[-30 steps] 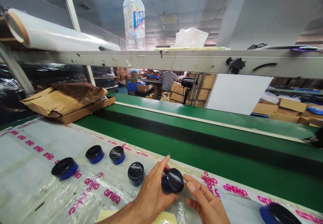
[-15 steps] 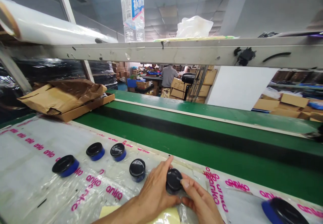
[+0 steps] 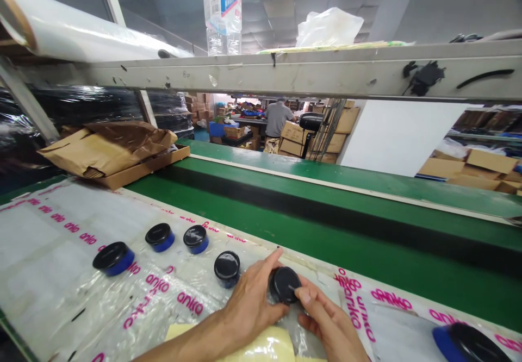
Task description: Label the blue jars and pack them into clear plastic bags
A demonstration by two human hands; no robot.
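Observation:
My left hand (image 3: 252, 292) is curved around the left side of a round black cap (image 3: 286, 285), its thumb below and its fingers partly hidden behind. My right hand (image 3: 328, 316) pinches at the cap's right edge with thumb and forefinger. The cap is tilted so its flat top faces me. Left of my hands, a glossy black round piece (image 3: 227, 267) stands on the plastic-covered worktop. Farther left are similar black-topped pieces with blue sides: one near the back (image 3: 196, 238), a second piece (image 3: 160, 236) beside it, and a third piece (image 3: 114, 258).
Another black and blue piece (image 3: 468, 343) lies at the lower right. A yellow sheet (image 3: 261, 345) is under my left wrist. Beyond the worktop runs a green conveyor belt (image 3: 346, 220); a carton tray with brown paper (image 3: 118, 153) sits at left. A shelf beam (image 3: 305, 74) crosses above.
The view has shifted slightly, so things appear a little farther right. The cap between my hands has turned its flat top more toward me. Both hands stay at it.

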